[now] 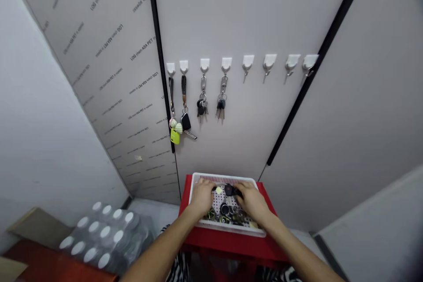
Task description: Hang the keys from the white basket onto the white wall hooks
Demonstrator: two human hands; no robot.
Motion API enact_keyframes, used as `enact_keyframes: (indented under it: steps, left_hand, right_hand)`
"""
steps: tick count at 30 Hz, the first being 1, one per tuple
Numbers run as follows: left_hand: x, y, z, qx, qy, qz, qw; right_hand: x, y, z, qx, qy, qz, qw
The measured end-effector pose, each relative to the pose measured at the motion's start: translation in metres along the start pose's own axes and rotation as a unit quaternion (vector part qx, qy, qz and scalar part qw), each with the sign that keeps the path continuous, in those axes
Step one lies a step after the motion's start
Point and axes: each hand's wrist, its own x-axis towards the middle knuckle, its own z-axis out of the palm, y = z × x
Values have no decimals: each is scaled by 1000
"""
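Note:
A white plastic basket [232,228] holds a jumble of keys, rings and key fobs. Inside its left end is my left hand [203,194], fingers curled at a small dark piece beside a pale yellow tag [218,190]; its exact hold is hidden. My right hand [251,201] reaches in from the right, its fingers closed at a black key fob [228,190] with a dark strap. Below, round dark fobs and metal rings [226,209] lie near the front wall. Ahead, a lime-green key fob [175,136] and a black key fob [185,121] hang from hooks by straps.
Several white hooks [248,61] run in a row across the grey panel. Two metal-clipped key bunches [221,105] hang mid-row; the hooks to their right hold nothing. The basket rests on a red stool [228,242]. Shrink-wrapped bottles [105,233] stand at lower left.

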Motion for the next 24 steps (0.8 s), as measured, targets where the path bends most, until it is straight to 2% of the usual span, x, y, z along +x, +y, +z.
enact_keyframes:
  steps: [4,8,13,17,21,24]
  left_hand:
    - [-2,-1,0,11,1,22,1000]
    - [-3,-1,4,-28,-46,46,997]
    - [-6,2,6,-68,-93,94,989]
    - [-6,3,5,-68,-116,93,987]
    - [-4,2,7,-118,-122,82,982]
    - [-1,2,7,-219,-89,38,971]
  right_hand:
    - [-2,-1,1,6,-8,-15,1000]
    - [-9,-3,-1,41,-3,-35,999]
    - [-17,-9,-3,47,-74,-69,994]
    - [-17,-12,1,38,-97,-42,994]
    - [-17,-11,4,143,-66,-16,987]
    - [-18,-9,4,251,-41,23,967]
